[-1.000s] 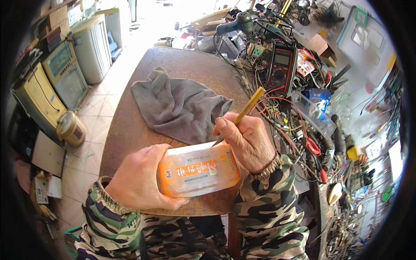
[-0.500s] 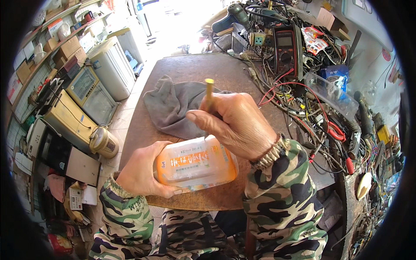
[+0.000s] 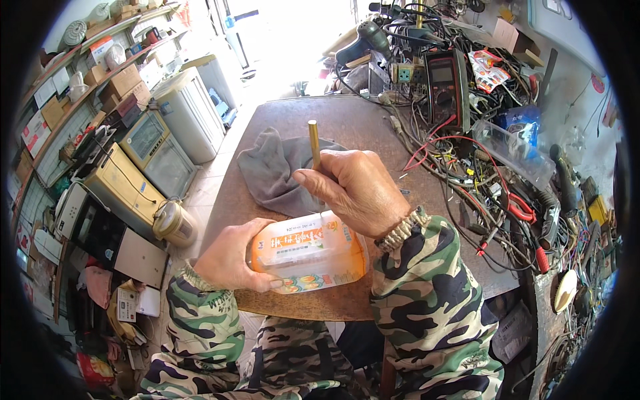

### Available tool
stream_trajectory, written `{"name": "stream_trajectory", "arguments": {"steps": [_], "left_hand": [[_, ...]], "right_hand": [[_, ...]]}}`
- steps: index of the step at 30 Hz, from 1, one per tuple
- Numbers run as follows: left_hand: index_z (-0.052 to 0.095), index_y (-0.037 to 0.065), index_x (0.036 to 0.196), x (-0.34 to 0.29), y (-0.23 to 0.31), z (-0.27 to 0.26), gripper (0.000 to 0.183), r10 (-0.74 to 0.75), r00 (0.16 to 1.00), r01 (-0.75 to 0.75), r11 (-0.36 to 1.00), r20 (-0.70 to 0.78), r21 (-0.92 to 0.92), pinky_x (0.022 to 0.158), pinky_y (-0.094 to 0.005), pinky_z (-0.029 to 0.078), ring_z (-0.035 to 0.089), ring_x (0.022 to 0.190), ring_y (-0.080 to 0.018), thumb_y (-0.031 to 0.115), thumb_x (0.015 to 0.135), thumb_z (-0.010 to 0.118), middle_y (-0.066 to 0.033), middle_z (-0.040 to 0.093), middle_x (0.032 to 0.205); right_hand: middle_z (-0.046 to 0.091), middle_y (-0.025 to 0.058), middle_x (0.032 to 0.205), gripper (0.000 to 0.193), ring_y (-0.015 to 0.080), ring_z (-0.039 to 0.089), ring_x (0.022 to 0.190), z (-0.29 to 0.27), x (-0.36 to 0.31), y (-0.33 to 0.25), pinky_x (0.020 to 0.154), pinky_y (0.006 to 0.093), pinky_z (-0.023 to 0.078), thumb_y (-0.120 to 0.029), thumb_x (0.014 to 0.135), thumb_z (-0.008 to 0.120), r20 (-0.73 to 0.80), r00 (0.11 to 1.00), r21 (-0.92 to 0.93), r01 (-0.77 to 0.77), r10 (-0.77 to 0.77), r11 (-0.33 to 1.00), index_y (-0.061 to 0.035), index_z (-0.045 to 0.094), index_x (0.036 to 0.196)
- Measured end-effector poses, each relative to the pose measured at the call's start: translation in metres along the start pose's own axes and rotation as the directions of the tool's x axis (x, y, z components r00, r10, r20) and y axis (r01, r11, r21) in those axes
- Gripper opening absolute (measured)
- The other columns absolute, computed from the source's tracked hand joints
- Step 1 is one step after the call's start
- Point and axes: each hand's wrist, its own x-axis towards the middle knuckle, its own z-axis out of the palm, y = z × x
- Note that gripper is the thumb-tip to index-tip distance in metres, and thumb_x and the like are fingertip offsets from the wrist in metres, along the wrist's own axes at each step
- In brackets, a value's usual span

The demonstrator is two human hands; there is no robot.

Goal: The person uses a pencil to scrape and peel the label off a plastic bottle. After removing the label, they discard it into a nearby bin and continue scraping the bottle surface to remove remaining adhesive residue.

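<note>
Near the table's front edge, my left hand (image 3: pixel 237 259) grips one end of a translucent plastic bottle (image 3: pixel 307 250) with an orange and white printed label. The bottle lies on its side, tilted. My right hand (image 3: pixel 357 190) is closed round a slim brass-coloured rod-shaped tool (image 3: pixel 314 143), whose upper end sticks up above the fist. Its lower end points down at the bottle's upper side, mostly hidden by my fingers, so I cannot tell whether it touches. Behind both hands a crumpled grey cloth (image 3: pixel 273 170) rests on the brown wooden table (image 3: pixel 267 113).
Along the right side runs a heap of cables and tools, with a multimeter (image 3: pixel 445 87), red-handled pliers (image 3: pixel 521 208), a clear plastic bottle (image 3: pixel 513 153) and a wooden brush (image 3: pixel 565 291). Cabinets, a lidded bucket (image 3: pixel 175 223) and loaded shelves (image 3: pixel 100 50) line the left.
The bottle has rolled slightly in my left hand, showing more of its lower printed side. More of the brass-coloured tool's length shows above my right fist. The whole view has shifted slightly.
</note>
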Motion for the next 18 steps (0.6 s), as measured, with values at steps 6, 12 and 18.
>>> {"name": "stream_trajectory", "arguments": {"steps": [6, 12, 18], "left_hand": [[0.060, -0.005, 0.136, 0.002, 0.009, 0.002, 0.089, 0.010, 1.000, -0.010, 0.999, -0.017, 0.044, 0.100, -0.0360, 0.055, 0.072, 0.109, -0.0249, 0.030, 0.061, 0.095, -0.0183, 0.072, 0.118], [0.061, -0.003, 0.135, 0.000, 0.011, 0.006, 0.088, 0.063, 0.993, -0.054, 0.994, -0.097, 0.093, 0.100, -0.0373, 0.056, 0.073, 0.108, -0.0292, 0.032, 0.062, 0.096, -0.0186, 0.073, 0.117], [0.060, -0.004, 0.134, 0.000, 0.015, 0.008, 0.091, 0.047, 0.992, -0.034, 0.993, -0.114, 0.116, 0.099, -0.0372, 0.056, 0.073, 0.108, -0.0294, 0.031, 0.060, 0.099, -0.0197, 0.072, 0.116]], "right_hand": [[0.067, 0.0243, 0.073, 0.037, 0.0444, 0.069, 0.074, -0.003, -0.005, 0.002, 0.067, 0.0504, 0.053, -0.032, 0.102, 0.069, 0.013, 0.999, -0.046, -0.028, 0.029, 0.999, 0.0028, 0.072, 0.089], [0.068, 0.0236, 0.074, 0.037, 0.0442, 0.070, 0.074, 0.008, -0.016, 0.012, 0.065, 0.0486, 0.054, -0.033, 0.103, 0.068, -0.035, 0.993, -0.041, -0.118, 0.116, 0.992, 0.0016, 0.071, 0.090], [0.067, 0.0200, 0.070, 0.032, 0.0410, 0.070, 0.068, 0.022, -0.023, 0.014, 0.062, 0.0444, 0.052, -0.030, 0.104, 0.069, -0.107, 0.988, 0.008, -0.114, 0.114, 0.994, 0.0000, 0.069, 0.092]]}}
